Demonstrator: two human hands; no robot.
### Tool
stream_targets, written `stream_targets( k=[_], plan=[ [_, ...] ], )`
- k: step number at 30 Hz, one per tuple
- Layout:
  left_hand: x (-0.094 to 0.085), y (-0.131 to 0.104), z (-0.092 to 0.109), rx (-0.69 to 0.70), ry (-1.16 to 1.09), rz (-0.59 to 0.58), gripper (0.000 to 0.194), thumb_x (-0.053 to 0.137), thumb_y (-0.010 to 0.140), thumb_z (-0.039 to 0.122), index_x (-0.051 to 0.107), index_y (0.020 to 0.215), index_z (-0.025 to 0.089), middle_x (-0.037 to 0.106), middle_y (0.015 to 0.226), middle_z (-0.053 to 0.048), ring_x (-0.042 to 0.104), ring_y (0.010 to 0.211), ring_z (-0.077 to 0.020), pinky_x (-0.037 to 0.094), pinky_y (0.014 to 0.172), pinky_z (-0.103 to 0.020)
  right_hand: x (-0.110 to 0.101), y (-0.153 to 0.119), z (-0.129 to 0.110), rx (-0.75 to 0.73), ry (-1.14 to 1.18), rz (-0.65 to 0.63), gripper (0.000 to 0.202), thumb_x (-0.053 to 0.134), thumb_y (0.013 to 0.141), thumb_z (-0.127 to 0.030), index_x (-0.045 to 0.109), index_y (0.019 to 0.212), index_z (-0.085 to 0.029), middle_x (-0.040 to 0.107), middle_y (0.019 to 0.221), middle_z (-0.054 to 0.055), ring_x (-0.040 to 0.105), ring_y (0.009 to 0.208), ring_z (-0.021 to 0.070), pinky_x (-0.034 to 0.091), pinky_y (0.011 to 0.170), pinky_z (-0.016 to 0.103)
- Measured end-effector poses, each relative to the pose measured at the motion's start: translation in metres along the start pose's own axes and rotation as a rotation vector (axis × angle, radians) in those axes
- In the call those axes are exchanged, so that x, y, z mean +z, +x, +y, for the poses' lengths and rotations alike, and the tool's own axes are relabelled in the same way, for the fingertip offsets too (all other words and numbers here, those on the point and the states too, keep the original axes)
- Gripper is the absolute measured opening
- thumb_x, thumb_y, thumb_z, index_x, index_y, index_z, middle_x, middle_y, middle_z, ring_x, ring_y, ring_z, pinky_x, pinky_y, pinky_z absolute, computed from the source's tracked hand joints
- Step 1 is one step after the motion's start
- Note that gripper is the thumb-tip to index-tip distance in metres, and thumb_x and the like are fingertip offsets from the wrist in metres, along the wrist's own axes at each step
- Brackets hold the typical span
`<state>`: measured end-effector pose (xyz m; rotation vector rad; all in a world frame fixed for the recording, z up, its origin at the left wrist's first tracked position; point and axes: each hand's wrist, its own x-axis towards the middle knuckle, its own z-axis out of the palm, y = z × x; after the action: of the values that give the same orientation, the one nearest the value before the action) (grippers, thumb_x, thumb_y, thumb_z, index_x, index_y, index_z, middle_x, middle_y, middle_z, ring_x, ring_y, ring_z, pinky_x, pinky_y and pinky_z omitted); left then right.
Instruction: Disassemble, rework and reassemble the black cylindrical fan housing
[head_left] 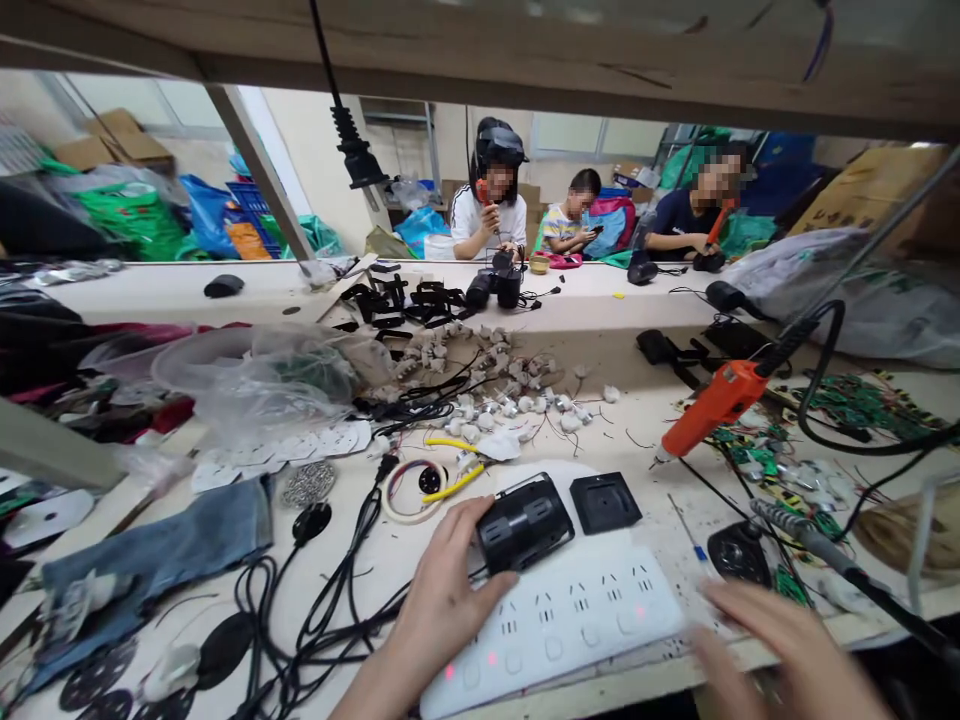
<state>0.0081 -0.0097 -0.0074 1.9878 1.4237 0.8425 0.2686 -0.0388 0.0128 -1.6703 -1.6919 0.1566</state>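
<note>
My left hand (446,590) holds the left end of a black plastic housing (525,525), thumb in front and fingers behind. The housing rests beside the back edge of a white power strip (555,630) with small red lights. Right of the housing lies a square black part (604,502). My right hand (780,640), blurred by motion, is past the strip's right end with its fingers apart and nothing in them. Near it are a small blue-tipped screwdriver (700,550) and a dark round part (739,555).
An orange electric screwdriver (709,410) hangs at the right, near green circuit boards (862,405). Black cables (337,590) coil at the left by a tape roll (390,495). Small white motors (525,390) lie behind. Several people sit across the bench.
</note>
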Motion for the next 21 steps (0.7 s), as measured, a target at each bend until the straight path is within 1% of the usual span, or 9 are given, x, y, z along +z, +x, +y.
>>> stream_targets(
  k=[1,2,4,6,8,10,12,16,21],
  plan=[
    [0.003,0.001,-0.001,-0.005,-0.009,0.024,0.056,0.069,0.075,0.021,0.049,0.128,0.02,0.061,0.127,-0.014,0.058,0.121,-0.0307,0.048,0.104,-0.052,0.009,-0.004,-0.015,-0.044,0.003,-0.009,0.058,0.048,0.094,-0.061,0.069,0.112,-0.011,0.069,0.109,0.016,0.069,0.093,0.0273,0.063,0.075,0.039],
    [0.006,0.001,-0.001,-0.016,-0.018,0.05,0.056,0.069,0.075,0.022,0.049,0.127,0.02,0.062,0.124,-0.013,0.059,0.117,-0.031,0.049,0.101,-0.052,0.019,-0.006,-0.029,-0.088,-0.002,-0.025,0.056,0.052,0.093,-0.059,0.066,0.12,-0.011,0.066,0.116,0.017,0.066,0.104,0.0305,0.061,0.083,0.043],
    [0.013,0.0,-0.003,-0.043,-0.033,0.105,0.056,0.067,0.073,0.021,0.049,0.126,0.019,0.062,0.119,-0.012,0.061,0.113,-0.0311,0.051,0.098,-0.053,0.04,-0.001,-0.053,-0.135,-0.035,-0.101,0.06,0.063,0.09,-0.052,0.055,0.134,-0.012,0.059,0.127,0.02,0.057,0.119,0.0364,0.056,0.094,0.051],
    [0.02,-0.001,-0.006,-0.064,-0.033,0.165,0.058,0.063,0.069,0.015,0.049,0.125,0.019,0.062,0.117,-0.012,0.06,0.112,-0.0309,0.051,0.097,-0.053,0.062,0.009,-0.07,-0.115,-0.102,-0.201,0.072,0.074,0.081,-0.05,0.051,0.137,-0.01,0.055,0.128,0.023,0.055,0.119,0.0402,0.052,0.096,0.055],
    [0.025,-0.003,-0.01,-0.059,-0.023,0.211,0.061,0.059,0.065,0.011,0.05,0.125,0.018,0.061,0.117,-0.012,0.059,0.112,-0.0309,0.051,0.096,-0.053,0.079,0.017,-0.079,-0.088,-0.168,-0.268,0.085,0.084,0.071,-0.048,0.05,0.137,-0.007,0.053,0.129,0.024,0.053,0.117,0.0418,0.049,0.099,0.057],
    [0.027,-0.004,-0.013,-0.044,-0.016,0.221,0.064,0.057,0.063,0.009,0.049,0.126,0.017,0.061,0.117,-0.012,0.059,0.112,-0.0304,0.052,0.096,-0.052,0.087,0.021,-0.082,-0.082,-0.208,-0.286,0.093,0.088,0.064,-0.045,0.049,0.139,-0.006,0.049,0.131,0.024,0.051,0.117,0.0424,0.048,0.1,0.056],
    [0.026,-0.004,-0.015,-0.036,-0.014,0.206,0.066,0.057,0.062,0.008,0.049,0.127,0.017,0.061,0.119,-0.012,0.058,0.113,-0.0297,0.051,0.097,-0.05,0.089,0.021,-0.081,-0.1,-0.22,-0.282,0.096,0.089,0.061,-0.041,0.048,0.14,-0.005,0.047,0.131,0.024,0.05,0.116,0.0418,0.048,0.1,0.054],
    [0.026,-0.005,-0.014,-0.075,0.009,0.218,0.062,0.056,0.064,0.01,0.049,0.126,0.016,0.063,0.118,-0.012,0.06,0.112,-0.0292,0.052,0.097,-0.049,0.087,0.018,-0.075,-0.171,-0.232,-0.221,0.086,0.084,0.062,-0.034,0.052,0.137,-0.004,0.05,0.125,0.023,0.053,0.109,0.0385,0.05,0.096,0.051],
    [0.029,-0.005,-0.013,-0.117,0.068,0.231,0.058,0.053,0.068,0.013,0.049,0.126,0.01,0.064,0.116,-0.016,0.062,0.111,-0.0305,0.054,0.095,-0.049,0.089,0.019,-0.069,-0.247,-0.23,-0.141,0.081,0.08,0.061,-0.035,0.057,0.132,-0.003,0.052,0.12,0.023,0.053,0.102,0.0367,0.053,0.091,0.051]
  ],
)
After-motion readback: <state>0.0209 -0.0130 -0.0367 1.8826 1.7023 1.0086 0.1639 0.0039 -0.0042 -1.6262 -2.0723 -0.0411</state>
